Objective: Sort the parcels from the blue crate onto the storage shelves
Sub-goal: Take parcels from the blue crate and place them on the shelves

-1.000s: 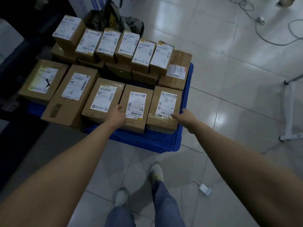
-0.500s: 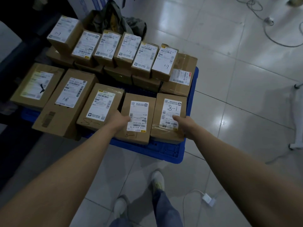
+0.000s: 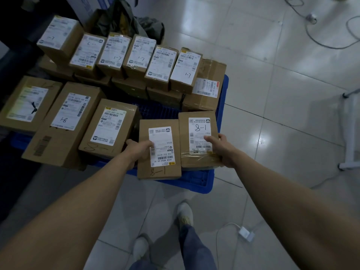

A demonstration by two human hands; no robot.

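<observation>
A blue crate [image 3: 196, 182] on the floor holds several brown cardboard parcels with white labels. My left hand [image 3: 139, 151] grips the left edge of a flat parcel [image 3: 157, 172] marked 8-1, thumb on its label. My right hand [image 3: 222, 149] grips the right edge of a second parcel [image 3: 196, 158] marked 8-1, thumb on top. Both parcels are pulled toward me over the crate's near rim. Left of them lies another 8-1 parcel [image 3: 111, 125]. A back row of parcels marked 1-7 [image 3: 185, 69] stands tilted on lower boxes.
Larger parcels [image 3: 64, 121] lie at the left, overhanging the crate. A dark shelf area [image 3: 11, 36] is at far left. A bag [image 3: 124, 18] sits behind the crate. Cables [image 3: 321, 39] and a white charger [image 3: 246, 233] lie on the tiled floor. A white stand [image 3: 350, 133] is at right.
Both hands have closed on the two 8-1 parcels and drawn them back toward me, opening a gap of blue crate behind them. The camera has moved closer.
</observation>
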